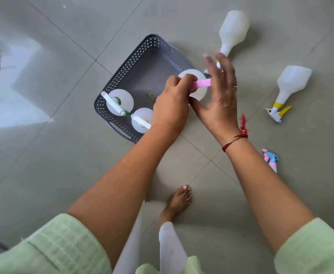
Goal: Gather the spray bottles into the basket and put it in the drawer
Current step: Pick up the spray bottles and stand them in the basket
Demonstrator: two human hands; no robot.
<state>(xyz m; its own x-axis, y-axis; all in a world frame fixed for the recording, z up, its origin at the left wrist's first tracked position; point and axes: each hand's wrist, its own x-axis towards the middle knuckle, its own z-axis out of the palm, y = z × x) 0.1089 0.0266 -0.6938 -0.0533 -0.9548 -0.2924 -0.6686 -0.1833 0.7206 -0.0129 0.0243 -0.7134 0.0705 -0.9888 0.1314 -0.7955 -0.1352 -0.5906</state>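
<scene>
step: i'm loading the basket (122, 68), third bottle | left hand (170, 107) grips the pink-headed bottle (200, 93) upright inside it, right hand (219, 91) flat, fingers spread, just beside | next: i let go, then reach for the yellow-trigger bottle (292, 82) lying on the floor (63, 175) | drawer unseen

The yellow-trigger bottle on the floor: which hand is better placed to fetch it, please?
Likely right: the right hand is open and nearer the yellow-trigger bottle; the left hand grips the pink-topped bottle at the basket.
</scene>
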